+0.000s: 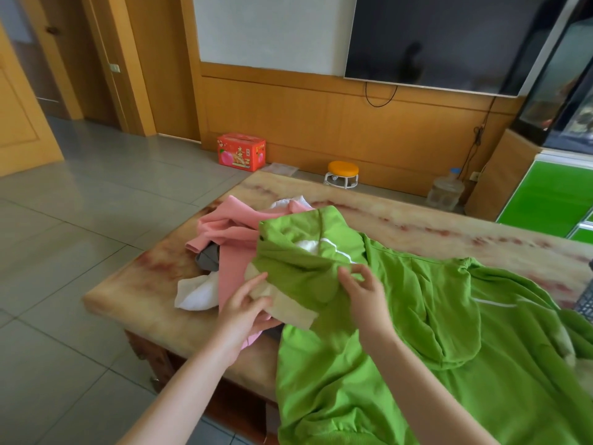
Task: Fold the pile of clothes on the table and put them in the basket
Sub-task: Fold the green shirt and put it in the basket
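Note:
A bright green hoodie [433,332] lies spread over the near right part of the marble-patterned table [401,216], its hem hanging over the front edge. Its hood end is lifted toward the left. My left hand [247,306] grips the pale beige lining at the hood's edge. My right hand [362,290] pinches a fold of green fabric just right of it. Behind the hood lies a pile: a pink garment [231,239], a white one [195,293] and a grey one [208,258]. No basket is in view.
The table's left corner stands over a grey tiled floor. A red fruit box [241,152], a small orange stool [342,175] and a clear water jug [447,192] stand by the far wall. A dark keyboard edge [585,300] shows at the right.

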Motion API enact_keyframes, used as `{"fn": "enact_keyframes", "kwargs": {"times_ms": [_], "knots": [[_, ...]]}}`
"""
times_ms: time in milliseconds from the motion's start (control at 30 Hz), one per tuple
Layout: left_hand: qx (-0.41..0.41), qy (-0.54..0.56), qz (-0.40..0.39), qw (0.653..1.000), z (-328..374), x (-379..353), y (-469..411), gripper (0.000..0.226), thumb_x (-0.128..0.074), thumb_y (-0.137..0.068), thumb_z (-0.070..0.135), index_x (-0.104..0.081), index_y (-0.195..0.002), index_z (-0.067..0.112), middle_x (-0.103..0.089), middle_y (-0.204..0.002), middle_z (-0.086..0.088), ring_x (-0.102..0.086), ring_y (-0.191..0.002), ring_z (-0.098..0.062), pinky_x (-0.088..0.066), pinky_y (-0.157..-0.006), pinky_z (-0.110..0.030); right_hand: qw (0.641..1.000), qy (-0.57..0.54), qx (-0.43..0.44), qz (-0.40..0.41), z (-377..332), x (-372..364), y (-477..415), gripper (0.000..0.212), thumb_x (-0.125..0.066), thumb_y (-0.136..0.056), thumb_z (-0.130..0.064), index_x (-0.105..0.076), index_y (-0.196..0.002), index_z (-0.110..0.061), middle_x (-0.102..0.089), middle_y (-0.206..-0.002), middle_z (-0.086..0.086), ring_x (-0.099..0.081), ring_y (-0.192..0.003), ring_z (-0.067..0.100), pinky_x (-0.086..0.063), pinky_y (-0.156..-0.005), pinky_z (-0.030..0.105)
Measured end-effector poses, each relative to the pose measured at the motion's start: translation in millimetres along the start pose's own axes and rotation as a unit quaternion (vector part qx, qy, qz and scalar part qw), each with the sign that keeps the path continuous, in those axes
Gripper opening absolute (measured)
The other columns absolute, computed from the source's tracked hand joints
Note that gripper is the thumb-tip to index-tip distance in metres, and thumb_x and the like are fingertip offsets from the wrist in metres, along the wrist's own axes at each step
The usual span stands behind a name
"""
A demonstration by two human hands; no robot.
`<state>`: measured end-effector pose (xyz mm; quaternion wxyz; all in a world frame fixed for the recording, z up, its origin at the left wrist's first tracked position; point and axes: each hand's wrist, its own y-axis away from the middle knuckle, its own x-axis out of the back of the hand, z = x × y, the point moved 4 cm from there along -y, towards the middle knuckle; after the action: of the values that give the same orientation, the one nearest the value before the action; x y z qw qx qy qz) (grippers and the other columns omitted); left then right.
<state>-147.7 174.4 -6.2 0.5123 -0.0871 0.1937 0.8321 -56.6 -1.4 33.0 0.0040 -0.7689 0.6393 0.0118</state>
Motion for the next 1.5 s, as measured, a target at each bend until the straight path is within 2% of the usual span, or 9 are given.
{"fn": "enact_keyframes", "kwargs": {"times_ms": [200, 333, 500, 667, 800, 1033, 1200, 1333, 1500], "knots": [[0.0, -0.122, -0.025, 0.992, -9, -6, 8, 0.043, -0.06, -0.089, 0.007, -0.047, -0.125, 0.03, -0.065, -0.075, -0.006, -0.067, -0.067, -0.016, -0.056, -0.052, -0.031, 0.996, -0.011, 0.092, -0.005, -49, 47, -11, 0.007, -0.057, -0.093, -0.02, -0.056, -0.089, -0.014, -0.071, -0.074, 0.005, -0.064, -0.065, 0.019, -0.053, -0.06, 0.031], [-0.187, -0.314, 0.077, 0.928, 20, 0, -19, 0.019, -0.059, -0.09, 0.016, -0.06, -0.106, 0.025, -0.065, -0.098, 0.01, -0.061, -0.094, -0.01, -0.049, -0.081, -0.023, 0.993, 0.03, 0.101, -0.051, -56, 60, -15, 0.004, -0.06, -0.09, -0.014, -0.06, -0.087, -0.017, -0.07, -0.075, 0.006, -0.061, -0.068, 0.017, -0.051, -0.063, 0.029], [-0.341, -0.424, 0.052, 0.837, 58, -12, -65, 0.053, -0.074, -0.075, 0.004, -0.056, -0.124, 0.013, -0.049, -0.117, 0.009, -0.047, -0.111, -0.01, -0.036, -0.099, -0.023, 0.993, 0.031, 0.091, -0.07, -50, 74, -19, 0.012, -0.066, -0.084, -0.022, -0.062, -0.09, -0.012, -0.072, -0.076, 0.005, -0.063, -0.069, 0.018, -0.053, -0.06, 0.024], [-0.359, -0.494, -0.04, 0.791, 73, -22, -109, 0.048, -0.081, -0.066, 0.009, -0.065, -0.106, 0.031, -0.06, -0.116, 0.008, -0.053, -0.111, -0.012, -0.041, -0.101, -0.037, 0.991, 0.039, 0.094, -0.09, -42, 88, -24, 0.072, -0.076, -0.05, -0.07, -0.064, -0.093, -0.014, -0.071, -0.092, 0.017, -0.066, -0.081, 0.026, -0.051, -0.08, 0.044], [-0.34, -0.573, -0.113, 0.737, 63, -30, -119, 0.052, -0.081, -0.067, 0.013, -0.065, -0.11, 0.038, -0.042, -0.131, 0.02, -0.043, -0.121, -0.004, -0.036, -0.105, -0.029, 0.989, 0.028, 0.114, -0.085, -44, 97, -31, 0.073, -0.075, -0.05, -0.07, -0.064, -0.093, -0.012, -0.07, -0.091, 0.018, -0.065, -0.079, 0.024, -0.052, -0.076, 0.037], [-0.452, -0.576, -0.105, 0.673, 47, -43, -97, 0.067, -0.084, -0.06, 0.026, -0.059, -0.122, 0.032, -0.035, -0.137, 0.003, -0.036, -0.13, -0.017, -0.03, -0.108, -0.032, 0.991, -0.022, 0.104, -0.084, -40, 102, -33, 0.064, -0.078, -0.049, -0.067, -0.065, -0.085, -0.017, -0.072, -0.084, 0.009, -0.066, -0.07, 0.018, -0.055, -0.063, 0.025], [-0.532, -0.611, -0.074, 0.581, 36, -49, -83, 0.034, -0.068, -0.071, 0.029, -0.063, -0.103, 0.019, -0.05, -0.119, -0.004, -0.044, -0.111, -0.024, -0.032, -0.106, -0.042, 0.99, -0.026, 0.11, -0.089, -43, 99, -28, 0.059, -0.075, -0.062, -0.059, -0.063, -0.091, -0.01, -0.071, -0.087, 0.013, -0.065, -0.074, 0.02, -0.055, -0.068, 0.028], [-0.573, -0.575, -0.024, 0.583, 35, -58, -86, 0.018, -0.057, -0.079, 0.014, -0.069, -0.092, 0.013, -0.059, -0.106, -0.005, -0.049, -0.099, -0.025, -0.037, -0.099, -0.044, 0.991, -0.02, 0.106, -0.083, -48, 104, -26, 0.024, -0.063, -0.08, -0.034, -0.064, -0.088, -0.012, -0.071, -0.089, 0.016, -0.065, -0.075, 0.023, -0.054, -0.071, 0.033], [-0.549, -0.482, 0.01, 0.683, 68, -90, -93, 0.024, -0.042, -0.089, 0.014, -0.064, -0.096, 0.009, -0.059, -0.096, -0.001, -0.051, -0.093, -0.021, -0.041, -0.086, -0.037, 0.995, 0.007, 0.086, -0.05, -47, 138, -33, 0.067, -0.077, -0.049, -0.068, -0.068, -0.089, -0.015, -0.072, -0.091, 0.011, -0.067, -0.08, 0.023, -0.055, -0.073, 0.036]]}}
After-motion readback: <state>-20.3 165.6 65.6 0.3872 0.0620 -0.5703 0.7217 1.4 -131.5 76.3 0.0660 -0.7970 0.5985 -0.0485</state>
